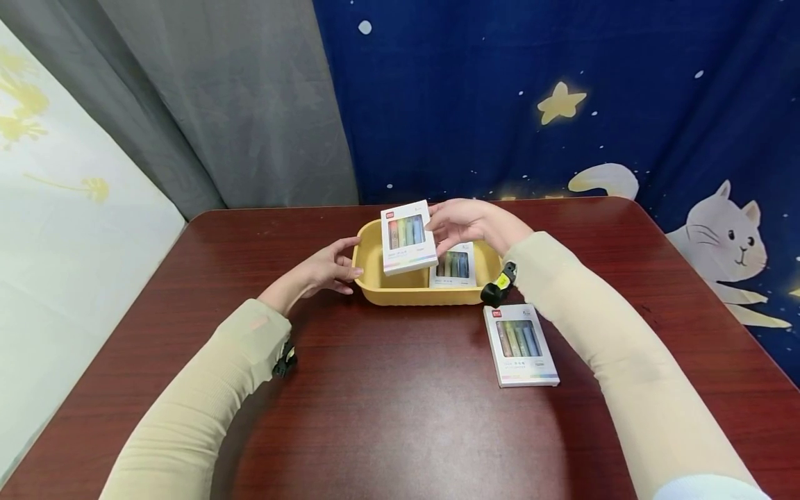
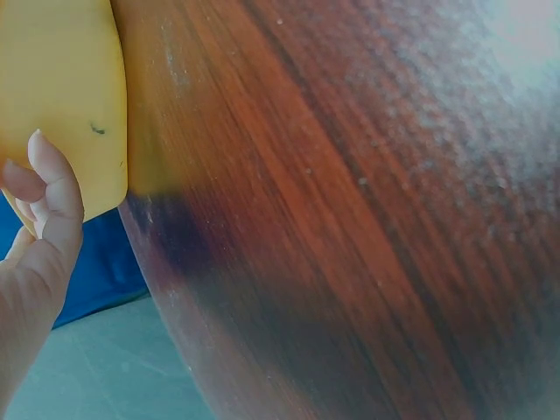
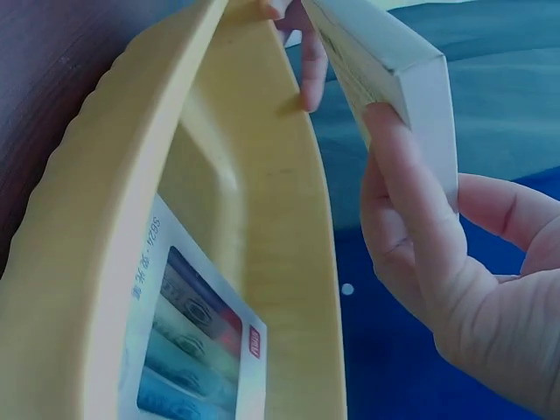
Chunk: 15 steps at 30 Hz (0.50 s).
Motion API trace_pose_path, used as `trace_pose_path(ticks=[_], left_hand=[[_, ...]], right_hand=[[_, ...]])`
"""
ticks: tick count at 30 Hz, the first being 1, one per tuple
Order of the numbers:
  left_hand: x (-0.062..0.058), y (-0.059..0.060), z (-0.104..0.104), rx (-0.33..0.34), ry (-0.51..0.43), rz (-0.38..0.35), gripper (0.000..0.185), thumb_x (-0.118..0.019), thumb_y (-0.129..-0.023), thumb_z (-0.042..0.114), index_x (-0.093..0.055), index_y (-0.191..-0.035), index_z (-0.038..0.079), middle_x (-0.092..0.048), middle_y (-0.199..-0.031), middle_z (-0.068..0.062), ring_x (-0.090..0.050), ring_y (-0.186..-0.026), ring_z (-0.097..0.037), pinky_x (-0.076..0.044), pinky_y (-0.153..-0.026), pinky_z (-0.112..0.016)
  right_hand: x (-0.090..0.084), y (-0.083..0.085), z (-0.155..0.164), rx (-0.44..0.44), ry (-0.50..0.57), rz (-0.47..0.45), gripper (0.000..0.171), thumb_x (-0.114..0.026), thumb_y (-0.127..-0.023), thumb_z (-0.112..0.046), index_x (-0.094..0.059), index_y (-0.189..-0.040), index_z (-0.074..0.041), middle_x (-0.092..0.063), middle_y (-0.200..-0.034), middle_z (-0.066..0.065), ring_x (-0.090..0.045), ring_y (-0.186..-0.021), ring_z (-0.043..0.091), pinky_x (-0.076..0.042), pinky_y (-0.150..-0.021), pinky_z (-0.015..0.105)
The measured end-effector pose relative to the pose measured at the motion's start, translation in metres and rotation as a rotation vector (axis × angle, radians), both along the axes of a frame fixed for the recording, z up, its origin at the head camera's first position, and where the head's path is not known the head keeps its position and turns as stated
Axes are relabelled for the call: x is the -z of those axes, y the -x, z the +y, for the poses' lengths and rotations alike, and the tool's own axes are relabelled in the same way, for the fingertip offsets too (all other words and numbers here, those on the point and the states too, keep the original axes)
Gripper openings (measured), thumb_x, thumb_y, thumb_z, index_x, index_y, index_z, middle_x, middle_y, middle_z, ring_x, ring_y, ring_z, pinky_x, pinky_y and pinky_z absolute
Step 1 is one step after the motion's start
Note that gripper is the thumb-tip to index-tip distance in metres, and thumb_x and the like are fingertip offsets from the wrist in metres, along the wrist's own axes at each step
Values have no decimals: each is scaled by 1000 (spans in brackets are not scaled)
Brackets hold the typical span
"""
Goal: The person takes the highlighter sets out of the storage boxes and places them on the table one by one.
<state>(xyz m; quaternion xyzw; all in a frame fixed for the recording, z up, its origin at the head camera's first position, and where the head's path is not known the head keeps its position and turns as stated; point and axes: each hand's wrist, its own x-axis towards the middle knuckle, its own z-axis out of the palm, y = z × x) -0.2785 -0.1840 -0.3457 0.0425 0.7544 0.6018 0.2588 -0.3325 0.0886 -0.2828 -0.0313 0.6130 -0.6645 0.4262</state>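
A yellow plastic basket (image 1: 425,296) stands near the table's far edge. My left hand (image 1: 325,269) is at its left end, thumb and fingers spread along the end wall and holding it at the rim; in the left wrist view the thumb (image 2: 59,188) overlaps the basket's side. With thumb and fingers my right hand (image 1: 471,221) pinches a white box of highlighters (image 1: 409,258) by its right edge, tilted above the basket. Inside, on the right, lies a second box of highlighters (image 3: 254,376), its window showing coloured pens. A third box of highlighters (image 1: 528,371) lies face up on the table.
The dark red wooden table (image 1: 387,396) stretches out in front of both arms. A blue curtain (image 1: 450,97) with stars and a cat hangs behind it, next to a grey curtain (image 1: 244,104). A white panel (image 1: 69,229) stands along the left side.
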Motion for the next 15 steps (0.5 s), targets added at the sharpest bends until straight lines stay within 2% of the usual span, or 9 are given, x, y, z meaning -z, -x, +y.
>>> trace_pose_path(ticks=[5, 10, 15], left_hand=[[0, 0, 0, 7, -1, 2, 75, -55, -88, 0, -11, -147, 15, -52, -96, -9, -53, -72, -11, -54, -64, -31], [0, -1, 0, 12, 0, 2, 75, -55, -89, 1, -10, -147, 16, -52, -101, -13, -53, -72, -10, -53, -65, -30], [0, 0, 1, -5, 7, -8, 75, -56, -89, 1, -12, -147, 17, -51, -105, -15, -55, -71, -9, -54, -65, -31]], right_hand=[[-7, -6, 14, -12, 49, 7, 50, -34, -91, 10, -25, -139, -4, -52, -108, 17, -57, -93, 27, -54, -66, 46], [-12, -12, 30, -27, 93, 13, 52, -34, -92, 10, -20, -140, -4, -58, -102, 15, -59, -89, 26, -54, -67, 45], [-14, -18, 46, -3, 103, 20, 52, -33, -92, 10, -20, -140, -4, -60, -100, 15, -61, -86, 25, -54, -66, 44]])
